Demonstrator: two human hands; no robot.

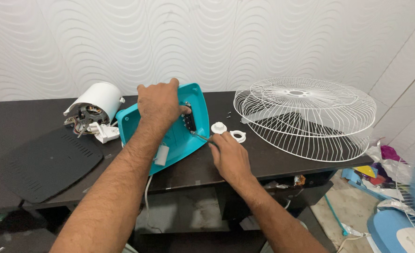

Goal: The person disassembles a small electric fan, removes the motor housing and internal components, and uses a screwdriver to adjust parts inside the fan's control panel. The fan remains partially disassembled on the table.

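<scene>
Teal plastic catches the eye first: the housing [179,126] lies tilted on the dark table [282,159], and plenty of it is covered. Its upper left part sits under the left hand [159,104], and what the black switch block [189,121] inside it connects to is hard to make out. The left hand is clamped over the housing's top edge, fingers curled down, thumb pressing near the switch block. Just right of the housing, the right hand [228,156] is closed around a screwdriver [200,137]; only the thin shaft shows, its handle buried in the fist, its tip touching the housing's inner face below the switch block. A small white capacitor [161,155] sits at the housing's lower edge, partly behind the left forearm. Left of the housing rests the white motor [95,105], its wiring a blur. Right of the housing lie a white knob [219,127] and a white ring nut [238,136], then the white wire guard [306,117] further right. Tiny screws [228,114] behind the knob are barely readable. Left of the housing, a black panel [48,164] lies flat.
</scene>
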